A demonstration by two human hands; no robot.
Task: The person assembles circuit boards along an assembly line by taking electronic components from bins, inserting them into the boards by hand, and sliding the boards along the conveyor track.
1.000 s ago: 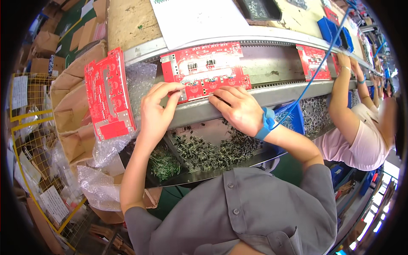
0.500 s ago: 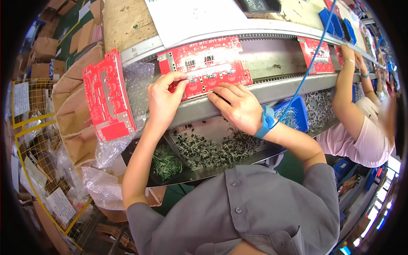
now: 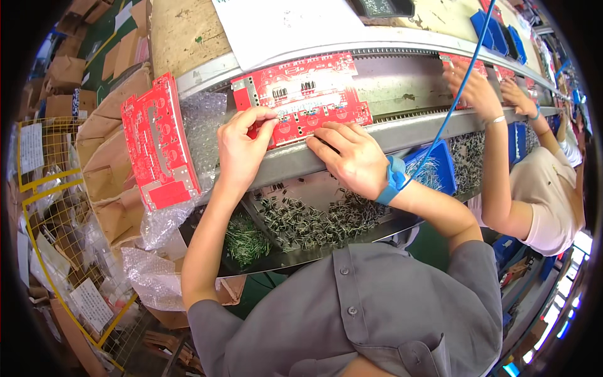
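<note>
A red circuit board (image 3: 330, 70) lies on the conveyor rails before me, with small black parts standing in its middle. Over the board's near left area, my left hand (image 3: 244, 146) pinches thumb and forefinger together; whatever is between the tips is too small to make out. My right hand (image 3: 353, 158) rests at the board's near edge, its fingers curled and close together, their tips on the board. What those fingertips hold, if anything, is hidden. A blue strap (image 3: 394, 180) circles my right wrist. Below both hands sits a tray of loose black two-legged components (image 3: 314, 221).
Stacked red boards (image 3: 157, 141) lean on bubble wrap (image 3: 210, 116) at left. Green-leaded parts (image 3: 246, 242) fill a compartment near my left forearm. A blue bin (image 3: 446, 168) and hanging blue cable (image 3: 453, 107) are at right. Beyond them, a co-worker's hand (image 3: 475, 93) hovers over another board.
My two hands and the board in front of me stay nearly still. The co-worker's hands have lifted and moved left, over the board at the right.
</note>
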